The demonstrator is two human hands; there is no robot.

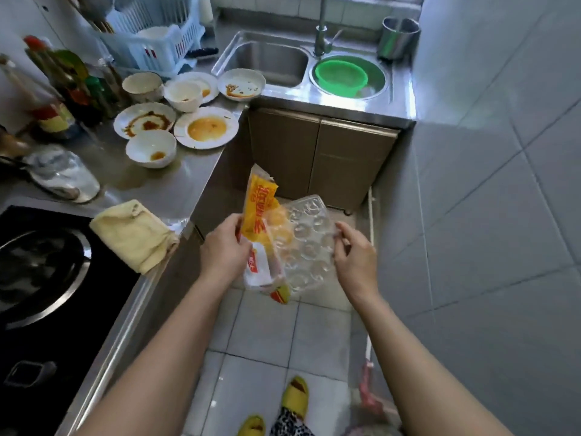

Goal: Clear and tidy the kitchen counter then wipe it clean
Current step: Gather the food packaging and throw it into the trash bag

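My left hand [224,247] grips a yellow and red plastic food wrapper [259,209], held upright over the floor in front of the counter. My right hand [353,250] pinches the right edge of a clear plastic egg tray [309,243], which lies against the wrapper. Both are off the steel counter [163,187]. On the counter sit several dirty white plates and bowls [206,127] with sauce stains, and a folded yellow cloth [135,234] lies at its front edge.
A double sink [270,62] holds a green strainer [341,77]. A dish rack [151,39], sauce bottles [63,86], a crumpled clear bag [63,174] and a black stove with a wok [41,265] line the left. Tiled wall on the right; a mop handle [371,247] leans there.
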